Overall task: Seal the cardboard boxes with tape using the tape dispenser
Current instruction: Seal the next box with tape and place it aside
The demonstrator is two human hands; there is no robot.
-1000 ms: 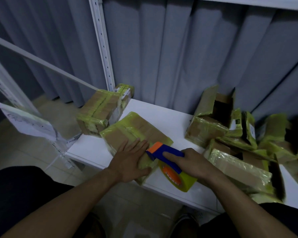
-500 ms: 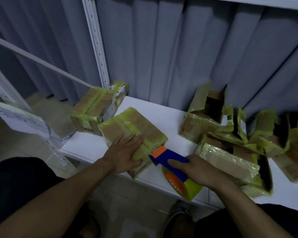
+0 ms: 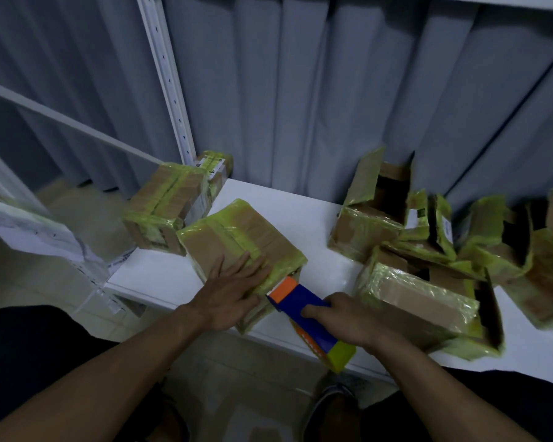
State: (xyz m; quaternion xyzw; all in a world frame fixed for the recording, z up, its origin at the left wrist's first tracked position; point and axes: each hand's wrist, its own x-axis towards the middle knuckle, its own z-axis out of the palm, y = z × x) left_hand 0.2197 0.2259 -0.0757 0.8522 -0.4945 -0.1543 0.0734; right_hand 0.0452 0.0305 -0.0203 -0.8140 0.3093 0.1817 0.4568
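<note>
A cardboard box (image 3: 237, 234) wrapped in yellow-green tape lies on the white table (image 3: 160, 275), near its front edge. My left hand (image 3: 233, 291) presses flat on the box's near end, fingers straight. My right hand (image 3: 342, 317) grips the blue and orange tape dispenser (image 3: 304, 307), which carries a yellow tape roll. The dispenser's orange head touches the near right corner of the box.
A sealed box (image 3: 166, 205) sits at the table's back left beside a white rack post (image 3: 170, 84). Several open boxes (image 3: 422, 247) with raised flaps crowd the right side. Grey curtains hang behind. My legs and a shoe show below the table edge.
The dispenser has moved forward and left from beside the box until its head meets the box's near right corner. My left hand stays pressed on the box.
</note>
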